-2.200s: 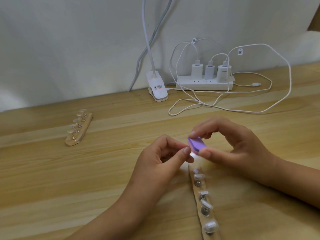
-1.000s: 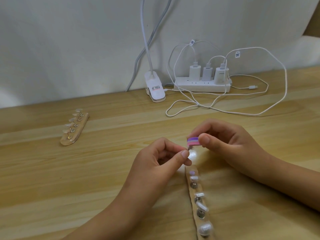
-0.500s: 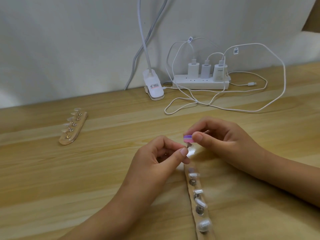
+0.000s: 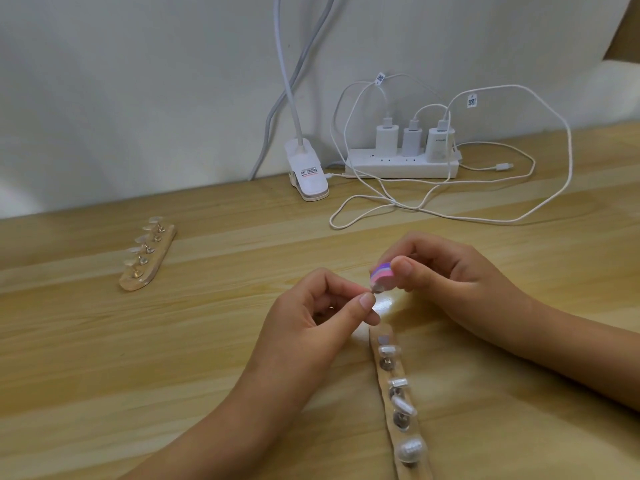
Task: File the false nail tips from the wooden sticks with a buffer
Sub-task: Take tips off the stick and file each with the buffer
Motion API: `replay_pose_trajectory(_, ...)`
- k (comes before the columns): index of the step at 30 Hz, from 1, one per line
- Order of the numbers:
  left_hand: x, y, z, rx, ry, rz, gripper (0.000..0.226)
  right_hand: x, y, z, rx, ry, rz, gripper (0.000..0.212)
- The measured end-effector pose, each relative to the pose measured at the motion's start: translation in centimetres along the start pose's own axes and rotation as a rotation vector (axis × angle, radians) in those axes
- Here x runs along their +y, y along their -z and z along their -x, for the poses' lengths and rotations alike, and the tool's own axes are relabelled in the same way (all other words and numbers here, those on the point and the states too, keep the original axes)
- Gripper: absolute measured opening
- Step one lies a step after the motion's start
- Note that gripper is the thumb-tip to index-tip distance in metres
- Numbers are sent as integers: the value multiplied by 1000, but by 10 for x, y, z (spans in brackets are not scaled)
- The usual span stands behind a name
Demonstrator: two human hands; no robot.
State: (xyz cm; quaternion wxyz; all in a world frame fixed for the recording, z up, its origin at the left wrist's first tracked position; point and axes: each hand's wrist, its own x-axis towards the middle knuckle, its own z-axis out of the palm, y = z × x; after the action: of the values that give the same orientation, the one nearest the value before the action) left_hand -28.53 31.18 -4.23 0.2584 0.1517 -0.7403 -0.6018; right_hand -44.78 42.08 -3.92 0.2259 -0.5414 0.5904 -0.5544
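A person's left hand (image 4: 311, 317) pinches a small clear false nail tip (image 4: 377, 289) between thumb and forefinger above the wooden table (image 4: 104, 358), while the right hand (image 4: 450, 271) grips a pink-and-purple buffer block (image 4: 381, 274) between thumb and curled fingers, its lower edge touching the tip. The left thumb hides most of the tip (only its far edge shows). Just near of both hands lies a wooden stick (image 4: 384, 379), running toward the near edge, with nail tips (image 4: 403, 407) mounted on metal pins along it; its far end sits just beside the left fingertips. A second wooden stick (image 4: 156, 265), also carrying a row of clear tips, lies well apart at the far left. Along the far edge, against the white wall (image 4: 138, 98), sit a white lamp clamp (image 4: 308, 174) and, to its right, a white power strip (image 4: 401, 166) holding three chargers (image 4: 386, 136). Their white cables (image 4: 485, 216) loop across the table between the strip and the hands.
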Motion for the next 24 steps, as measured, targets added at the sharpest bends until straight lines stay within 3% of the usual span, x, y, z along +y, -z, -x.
replay_pose_trajectory(24,-1,1,0,8,0,9,4,0,1,1,-5,-21,50,25)
